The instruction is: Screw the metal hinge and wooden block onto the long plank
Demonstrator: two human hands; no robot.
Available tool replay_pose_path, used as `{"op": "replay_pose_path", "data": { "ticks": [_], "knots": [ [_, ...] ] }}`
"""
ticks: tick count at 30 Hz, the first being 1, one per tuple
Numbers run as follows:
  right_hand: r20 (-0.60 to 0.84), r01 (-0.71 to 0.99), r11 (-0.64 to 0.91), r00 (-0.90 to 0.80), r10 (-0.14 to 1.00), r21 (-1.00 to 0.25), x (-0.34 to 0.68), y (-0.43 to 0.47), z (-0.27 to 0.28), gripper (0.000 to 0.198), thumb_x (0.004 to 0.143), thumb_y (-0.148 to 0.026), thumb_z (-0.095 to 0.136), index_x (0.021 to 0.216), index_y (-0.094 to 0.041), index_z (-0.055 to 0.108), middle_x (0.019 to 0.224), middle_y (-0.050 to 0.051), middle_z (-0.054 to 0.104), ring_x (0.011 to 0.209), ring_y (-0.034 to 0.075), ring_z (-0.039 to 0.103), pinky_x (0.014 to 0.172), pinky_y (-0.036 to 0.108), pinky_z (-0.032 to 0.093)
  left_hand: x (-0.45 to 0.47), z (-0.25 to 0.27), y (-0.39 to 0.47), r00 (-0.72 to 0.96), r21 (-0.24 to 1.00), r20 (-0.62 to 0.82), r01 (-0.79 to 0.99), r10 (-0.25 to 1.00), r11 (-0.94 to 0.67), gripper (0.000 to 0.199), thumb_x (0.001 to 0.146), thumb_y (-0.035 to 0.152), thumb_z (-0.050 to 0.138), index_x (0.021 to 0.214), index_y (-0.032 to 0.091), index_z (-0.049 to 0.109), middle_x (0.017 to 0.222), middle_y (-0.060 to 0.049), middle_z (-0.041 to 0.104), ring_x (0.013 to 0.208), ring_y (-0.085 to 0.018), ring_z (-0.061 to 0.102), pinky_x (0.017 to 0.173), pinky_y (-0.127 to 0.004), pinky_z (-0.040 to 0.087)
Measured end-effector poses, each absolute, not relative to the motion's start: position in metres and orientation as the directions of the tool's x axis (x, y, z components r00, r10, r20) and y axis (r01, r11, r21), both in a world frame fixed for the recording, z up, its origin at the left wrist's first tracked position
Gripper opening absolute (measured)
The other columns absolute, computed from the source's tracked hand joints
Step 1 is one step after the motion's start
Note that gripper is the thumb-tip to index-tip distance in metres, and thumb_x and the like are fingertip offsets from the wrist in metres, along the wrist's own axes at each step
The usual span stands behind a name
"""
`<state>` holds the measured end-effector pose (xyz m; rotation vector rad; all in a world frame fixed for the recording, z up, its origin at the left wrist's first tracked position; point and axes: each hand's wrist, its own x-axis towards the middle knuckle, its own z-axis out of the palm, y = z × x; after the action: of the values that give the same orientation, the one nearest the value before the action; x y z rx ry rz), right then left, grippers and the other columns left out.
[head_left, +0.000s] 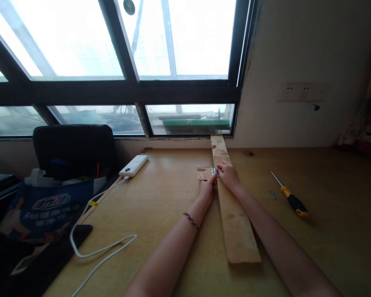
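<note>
A long wooden board (237, 231) lies lengthwise on the table, its far end by the window sill. Against its left side sits a short wooden block (203, 173). A small silvery metal fitting (214, 170) bridges the spot where the two meet; its exact kind is too small to tell. My left hand (207, 189) is closed, thumb and finger pinching the fitting's near edge. From the right, my right hand (228, 175) reaches over the board, its fingertips closed at the fitting's right side. Fingers partly hide the fitting.
A yellow-and-black screwdriver (293, 201) and a couple of screws (272, 195) lie right of the board. On the left are a white power bank (134, 166) with its cable (103, 252), a dark phone-like slab (82, 235), a chair (74, 144) and a blue bag (46, 210).
</note>
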<state>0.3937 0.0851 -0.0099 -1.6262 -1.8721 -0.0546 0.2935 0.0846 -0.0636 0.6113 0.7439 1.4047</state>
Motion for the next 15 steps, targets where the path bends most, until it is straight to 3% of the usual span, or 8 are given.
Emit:
{"op": "replay_pose_path", "data": {
  "ticks": [7,11,15],
  "knots": [
    [0.496,0.812,0.251,0.054,0.867,-0.527,0.399,0.091,-0.015,0.011,0.075,-0.021,0.055,0.075,-0.017,0.065,0.077,0.003,0.061,0.064,0.012,0.053,0.062,0.023,0.038,0.294,-0.066,0.086,0.013,0.778,-0.1,-0.622,0.995,0.086,0.045,0.051,0.032,0.077,0.086,0.01,0.061,0.073,-0.004,0.063,0.05,-0.005,0.05,0.05,-0.018,0.039],
    [0.474,0.723,0.251,0.119,0.873,-0.644,0.403,0.096,-0.019,0.012,0.071,-0.026,0.06,0.078,-0.018,0.067,0.073,0.002,0.065,0.061,0.013,0.055,0.06,0.023,0.04,0.294,-0.067,0.086,0.012,0.783,-0.099,-0.616,0.995,0.085,0.04,0.052,0.032,0.076,0.08,0.01,0.061,0.062,0.001,0.058,0.045,-0.003,0.044,0.046,-0.017,0.035],
    [0.469,0.693,0.235,0.167,0.867,-0.681,0.405,0.099,-0.021,0.014,0.069,-0.029,0.062,0.074,-0.018,0.069,0.072,0.002,0.067,0.061,0.014,0.057,0.06,0.024,0.041,0.293,-0.068,0.085,0.024,0.759,-0.094,-0.645,0.995,0.087,0.039,0.051,0.03,0.077,0.08,0.009,0.061,0.063,0.001,0.057,0.045,-0.002,0.041,0.044,-0.017,0.032]
  ]
}}
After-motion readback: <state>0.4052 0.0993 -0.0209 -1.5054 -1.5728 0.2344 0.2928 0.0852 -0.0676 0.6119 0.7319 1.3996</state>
